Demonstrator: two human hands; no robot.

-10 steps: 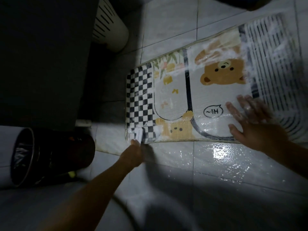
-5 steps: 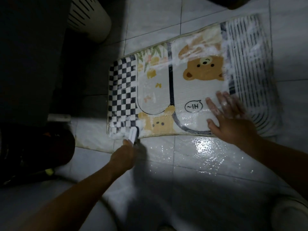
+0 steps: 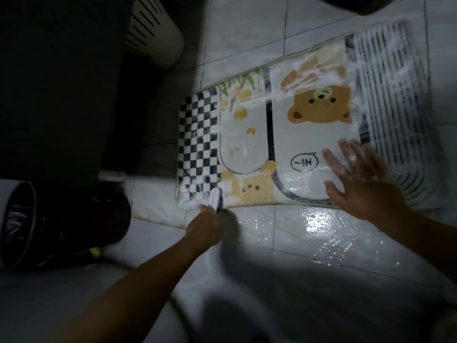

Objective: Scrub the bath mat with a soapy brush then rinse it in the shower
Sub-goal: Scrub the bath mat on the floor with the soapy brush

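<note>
The bath mat (image 3: 306,142) lies flat on the wet tiled floor, printed with bears, a black-and-white checker band at its left and stripes at its right. Soap foam streaks its upper part and near-left corner. My left hand (image 3: 205,225) grips a white brush (image 3: 214,197) whose head sits on the mat's near-left corner, over the checker band. My right hand (image 3: 363,184) lies flat with spread, foamy fingers on the mat's near edge, just right of the "Hi~" speech bubble.
A dark bin (image 3: 49,224) with a black liner lies at the left. A white slotted basket (image 3: 153,30) stands at the back left beside a dark cabinet (image 3: 57,82). The wet tile floor (image 3: 321,233) shines in front of the mat.
The brush stays at the mat's near-left corner with small scrubbing shifts. My right hand keeps pressing the mat. The view swung left and then back right.
</note>
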